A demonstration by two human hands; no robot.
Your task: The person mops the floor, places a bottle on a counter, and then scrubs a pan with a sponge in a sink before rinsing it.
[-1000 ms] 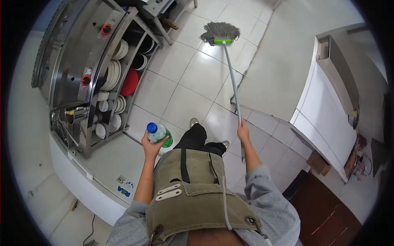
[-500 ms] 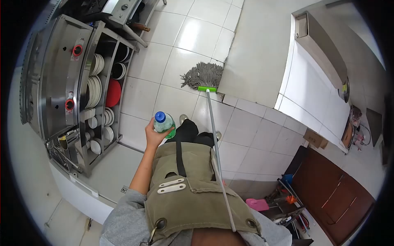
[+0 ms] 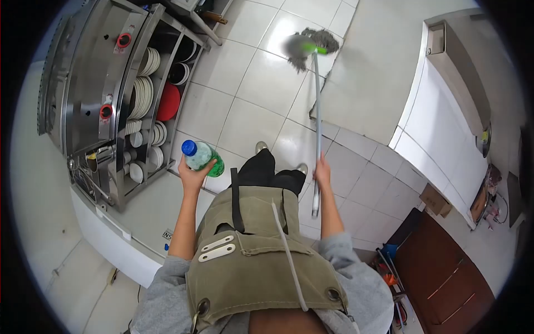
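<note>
My left hand is wrapped round a clear plastic bottle with a blue cap and green liquid inside, tilted at the left of my body. My right hand grips the grey handle of a mop near its lower end in view. At the handle's far end, a green clamp holds the grey mop head, blurred, up near the top of the view over the tiles. An olive apron covers my front.
A steel rack with stacked plates and a red round item stands left, beside a steel appliance. A raised tiled ledge runs along the right. A brown board is at lower right.
My right hand has come into view, gripping the mop handle. The mop head has moved up and right, away from me. The bottle has shifted left in my left hand.
</note>
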